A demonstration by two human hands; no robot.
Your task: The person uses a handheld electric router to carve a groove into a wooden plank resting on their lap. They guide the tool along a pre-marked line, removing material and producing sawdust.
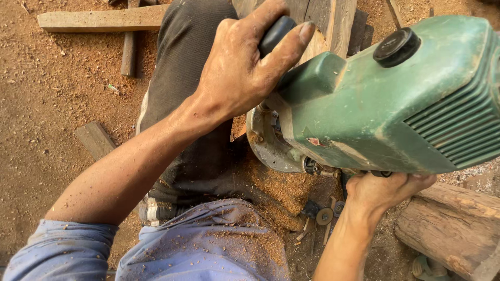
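Observation:
A large green power tool (396, 99) with a vented housing and a black round knob on top fills the right half of the head view. My left hand (245, 67) is closed around its dark front handle (275, 32). Under the tool's body, my right hand (383, 190) grips it from below, with the fingers mostly hidden. The tool's round metal base (268, 148) sits over a wooden piece, most of it hidden. Sawdust covers my dark trouser leg (203, 156) and my blue shirt (208, 250).
A thick log (448, 229) lies at the lower right. Wooden planks (104, 20) and an offcut (95, 139) lie on the sawdust-covered ground at the left. Small metal parts (325, 214) rest below the tool, between my arms.

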